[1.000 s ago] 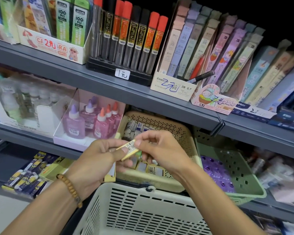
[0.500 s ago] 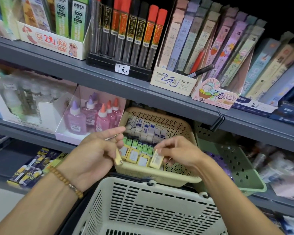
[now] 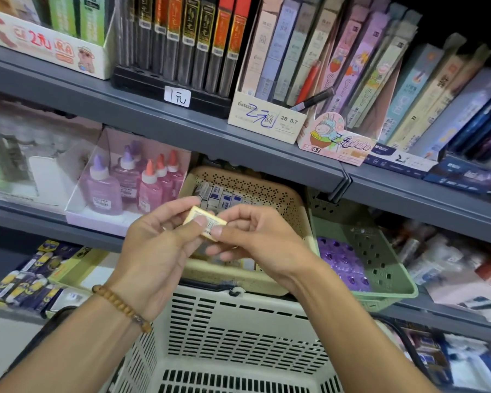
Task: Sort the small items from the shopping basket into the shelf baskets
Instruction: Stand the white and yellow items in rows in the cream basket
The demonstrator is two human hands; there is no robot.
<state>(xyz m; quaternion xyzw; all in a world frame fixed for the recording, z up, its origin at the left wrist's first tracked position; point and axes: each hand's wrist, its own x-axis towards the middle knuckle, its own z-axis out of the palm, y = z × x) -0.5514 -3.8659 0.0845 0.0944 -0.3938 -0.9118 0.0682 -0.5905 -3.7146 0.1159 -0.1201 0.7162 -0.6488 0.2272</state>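
Item: a small flat yellow packet with a white barcode label (image 3: pixel 205 224), held above the tan perforated plastic shelf basket (image 3: pixel 281 199).
Left hand (image 3: pixel 156 251): fingers curled, thumb pinching the packet's left end.
Right hand (image 3: pixel 260 241): thumb and forefinger pinch its right end.
Below: cream slotted plastic shopping basket (image 3: pixel 238 336).

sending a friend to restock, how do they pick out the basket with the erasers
Find the grey shelf carrying the "1元" tag. Right under it, beside the glue bottles, sits the tan basket. Its green neighbour holds purple items instead.
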